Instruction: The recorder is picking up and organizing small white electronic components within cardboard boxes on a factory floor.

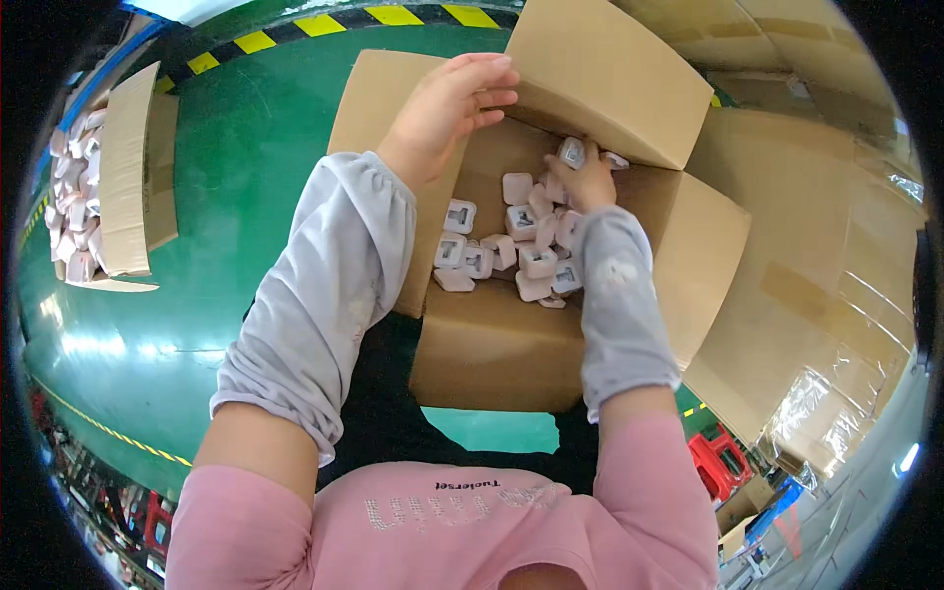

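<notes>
An open cardboard box point(497, 339) stands in front of me with its flaps spread. Several small pale pink square cases point(524, 221) with rounded corners lie loose on its bottom, some with a grey-and-white face showing. My right hand point(587, 184) reaches down into the far right part of the box. Its thumb and fingers are around a pink case point(571, 151), and another case lies by the fingertips. Over the far left flap my left hand point(452, 113) is raised, fingers stretched out and nothing in it. Grey sleeve covers are on both forearms.
On the left, a second cardboard box point(147, 187) is filled with similar pink cases. Large cardboard sheets point(787, 256) stand at the right, near a red plastic object point(720, 462). Black-and-yellow tape point(320, 25) crosses the green floor point(256, 128) at the far side.
</notes>
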### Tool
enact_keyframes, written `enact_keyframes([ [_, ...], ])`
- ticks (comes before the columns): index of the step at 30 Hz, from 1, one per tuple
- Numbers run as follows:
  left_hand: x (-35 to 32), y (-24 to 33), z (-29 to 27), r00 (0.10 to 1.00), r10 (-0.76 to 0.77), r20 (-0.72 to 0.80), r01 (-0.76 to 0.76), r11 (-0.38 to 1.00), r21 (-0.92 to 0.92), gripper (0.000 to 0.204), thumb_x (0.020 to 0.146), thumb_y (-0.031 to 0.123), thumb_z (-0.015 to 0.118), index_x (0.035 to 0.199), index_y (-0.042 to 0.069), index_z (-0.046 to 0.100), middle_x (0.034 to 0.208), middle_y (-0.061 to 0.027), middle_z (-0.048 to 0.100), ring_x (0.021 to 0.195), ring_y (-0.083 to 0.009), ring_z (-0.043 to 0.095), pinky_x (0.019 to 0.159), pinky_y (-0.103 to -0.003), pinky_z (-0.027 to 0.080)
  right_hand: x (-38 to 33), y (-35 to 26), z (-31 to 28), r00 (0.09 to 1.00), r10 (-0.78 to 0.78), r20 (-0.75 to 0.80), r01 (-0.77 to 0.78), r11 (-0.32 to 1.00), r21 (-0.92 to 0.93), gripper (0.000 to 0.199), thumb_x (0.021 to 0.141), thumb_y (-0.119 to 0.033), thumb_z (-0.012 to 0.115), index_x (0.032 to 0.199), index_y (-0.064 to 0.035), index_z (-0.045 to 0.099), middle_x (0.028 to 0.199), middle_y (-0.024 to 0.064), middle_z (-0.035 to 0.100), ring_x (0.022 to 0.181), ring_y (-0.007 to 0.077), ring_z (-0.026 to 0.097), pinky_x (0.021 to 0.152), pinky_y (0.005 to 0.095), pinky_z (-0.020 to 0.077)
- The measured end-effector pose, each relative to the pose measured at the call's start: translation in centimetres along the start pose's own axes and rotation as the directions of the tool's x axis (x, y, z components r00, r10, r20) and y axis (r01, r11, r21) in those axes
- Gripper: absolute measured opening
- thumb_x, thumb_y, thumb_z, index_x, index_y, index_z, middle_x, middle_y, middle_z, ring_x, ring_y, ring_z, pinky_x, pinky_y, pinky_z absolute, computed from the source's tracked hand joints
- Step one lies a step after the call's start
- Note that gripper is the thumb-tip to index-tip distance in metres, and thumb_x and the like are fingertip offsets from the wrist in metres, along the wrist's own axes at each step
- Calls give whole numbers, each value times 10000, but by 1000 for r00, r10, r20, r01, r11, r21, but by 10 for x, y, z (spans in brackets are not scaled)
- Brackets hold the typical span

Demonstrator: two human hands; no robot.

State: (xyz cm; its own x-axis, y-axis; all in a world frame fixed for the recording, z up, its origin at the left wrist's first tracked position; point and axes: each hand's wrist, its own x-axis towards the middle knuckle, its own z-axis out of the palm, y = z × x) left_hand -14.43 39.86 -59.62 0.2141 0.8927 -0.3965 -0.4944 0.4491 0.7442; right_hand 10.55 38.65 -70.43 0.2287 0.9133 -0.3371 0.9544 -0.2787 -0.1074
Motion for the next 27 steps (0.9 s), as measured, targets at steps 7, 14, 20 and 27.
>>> enact_keyframes([
  [7,-1,1,2,999,-44,-10,44,999,2,393,856,352,540,1135,76,513,1078,-51,572,986,-152,531,862,-289,408,-11,-24,24,999,-11,49,20,984,-177,601,732,-439,636,1222,-153,437,978,145,631,1009,311,570,913,538,343],
  [14,5,-2,-3,999,-38,-27,37,999,-31,374,848,347,561,1112,86,516,1056,-38,572,971,-146,528,859,-280,402,-20,13,41,983,-111,145,-90,399,913,304,752,-105,621,1010,51,585,881,117,648,808,167,608,723,264,474],
  [20,8,-7,-2,999,-51,-15,51,999,-10,359,856,331,550,1104,75,514,1048,-41,573,953,-147,531,858,-288,409,-9,-49,36,990,49,129,-82,962,260,896,770,-419,621,1390,-19,114,1192,294,473,995,428,546,883,437,435],
  [27,11,-10,10,999,-47,-10,47,999,-10,353,863,318,538,1114,72,512,1058,-49,577,946,-149,538,851,-289,411,6,-60,71,991,-28,130,-9,961,277,827,798,-318,605,1399,-95,82,1233,276,442,987,424,554,844,447,459],
])
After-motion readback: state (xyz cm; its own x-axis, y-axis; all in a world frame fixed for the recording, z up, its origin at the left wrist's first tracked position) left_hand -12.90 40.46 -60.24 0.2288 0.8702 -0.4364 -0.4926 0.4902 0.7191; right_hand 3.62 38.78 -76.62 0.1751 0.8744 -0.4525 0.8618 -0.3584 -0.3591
